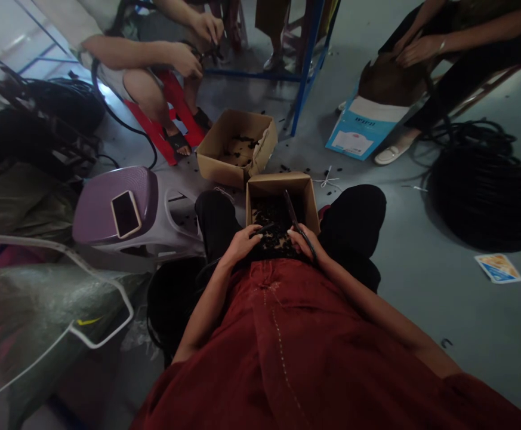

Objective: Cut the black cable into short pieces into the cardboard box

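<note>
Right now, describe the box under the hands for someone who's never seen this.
Find the seated person in the rust-red garment. Between their black-clad knees stands an open cardboard box heaped with black scraps. The other box, farther out on the floor, holds fewer.

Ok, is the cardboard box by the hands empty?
Not empty: the open-topped cardboard box holds a heap of small black pieces, visible inside it.
</note>
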`<action>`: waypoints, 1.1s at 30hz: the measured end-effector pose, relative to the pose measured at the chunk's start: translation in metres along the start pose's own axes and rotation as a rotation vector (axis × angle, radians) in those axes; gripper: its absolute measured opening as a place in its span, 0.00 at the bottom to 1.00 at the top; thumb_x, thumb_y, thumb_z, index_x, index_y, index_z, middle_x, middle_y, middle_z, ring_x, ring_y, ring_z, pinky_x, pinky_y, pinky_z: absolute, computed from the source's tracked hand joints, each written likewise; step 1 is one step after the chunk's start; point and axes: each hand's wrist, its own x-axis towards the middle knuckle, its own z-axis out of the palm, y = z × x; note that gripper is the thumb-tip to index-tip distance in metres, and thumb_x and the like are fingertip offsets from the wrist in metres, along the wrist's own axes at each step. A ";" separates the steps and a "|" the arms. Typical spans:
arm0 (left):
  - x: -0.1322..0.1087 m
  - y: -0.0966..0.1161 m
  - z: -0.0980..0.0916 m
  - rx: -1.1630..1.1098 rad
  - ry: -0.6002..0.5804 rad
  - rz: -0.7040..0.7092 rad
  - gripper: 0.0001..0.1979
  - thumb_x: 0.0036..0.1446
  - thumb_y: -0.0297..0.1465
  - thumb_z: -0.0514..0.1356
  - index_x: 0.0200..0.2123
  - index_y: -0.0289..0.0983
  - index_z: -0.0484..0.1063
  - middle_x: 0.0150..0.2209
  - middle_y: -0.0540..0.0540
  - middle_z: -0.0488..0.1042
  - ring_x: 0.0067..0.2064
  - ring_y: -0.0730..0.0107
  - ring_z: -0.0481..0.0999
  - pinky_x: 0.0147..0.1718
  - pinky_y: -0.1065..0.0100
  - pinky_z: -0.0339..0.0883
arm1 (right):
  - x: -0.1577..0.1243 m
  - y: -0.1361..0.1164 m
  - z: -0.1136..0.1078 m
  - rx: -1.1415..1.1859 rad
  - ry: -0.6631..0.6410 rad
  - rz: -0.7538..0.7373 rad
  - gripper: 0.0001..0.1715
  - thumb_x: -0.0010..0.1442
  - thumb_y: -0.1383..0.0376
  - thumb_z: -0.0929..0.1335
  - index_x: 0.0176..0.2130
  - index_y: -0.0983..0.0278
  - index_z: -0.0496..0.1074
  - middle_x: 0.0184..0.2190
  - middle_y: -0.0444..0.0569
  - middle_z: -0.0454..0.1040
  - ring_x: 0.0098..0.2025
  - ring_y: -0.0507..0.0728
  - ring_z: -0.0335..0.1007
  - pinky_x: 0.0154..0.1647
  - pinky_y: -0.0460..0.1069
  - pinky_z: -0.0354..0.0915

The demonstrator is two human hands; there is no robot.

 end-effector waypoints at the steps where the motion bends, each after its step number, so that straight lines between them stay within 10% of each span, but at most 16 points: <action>1: -0.001 0.001 -0.001 -0.029 -0.003 -0.006 0.18 0.53 0.31 0.56 0.49 0.34 0.69 0.46 0.43 0.73 0.46 0.67 0.71 0.48 0.67 0.62 | 0.001 -0.003 0.001 0.063 0.013 0.010 0.22 0.53 0.47 0.63 0.38 0.60 0.60 0.21 0.38 0.63 0.17 0.48 0.56 0.17 0.44 0.58; 15: -0.013 0.034 -0.004 -0.114 -0.198 -0.035 0.21 0.56 0.37 0.52 0.51 0.33 0.66 0.39 0.44 0.74 0.30 0.74 0.69 0.30 0.72 0.63 | 0.008 -0.050 0.013 0.341 0.051 -0.016 0.23 0.46 0.59 0.68 0.41 0.58 0.58 0.26 0.38 0.63 0.24 0.49 0.62 0.25 0.46 0.61; 20: -0.014 0.035 -0.012 -0.134 -0.325 -0.054 0.20 0.59 0.41 0.47 0.30 0.33 0.70 0.25 0.48 0.70 0.23 0.76 0.65 0.24 0.72 0.59 | 0.017 -0.050 0.005 0.398 0.066 -0.106 0.23 0.45 0.60 0.68 0.40 0.58 0.57 0.30 0.39 0.63 0.26 0.48 0.62 0.27 0.46 0.62; 33: -0.012 0.025 -0.028 -0.168 0.016 -0.041 0.18 0.59 0.41 0.48 0.34 0.34 0.70 0.25 0.50 0.67 0.22 0.79 0.59 0.21 0.74 0.53 | -0.006 -0.027 -0.004 -0.032 -0.078 0.013 0.21 0.53 0.52 0.65 0.41 0.62 0.60 0.29 0.45 0.69 0.26 0.51 0.67 0.24 0.46 0.65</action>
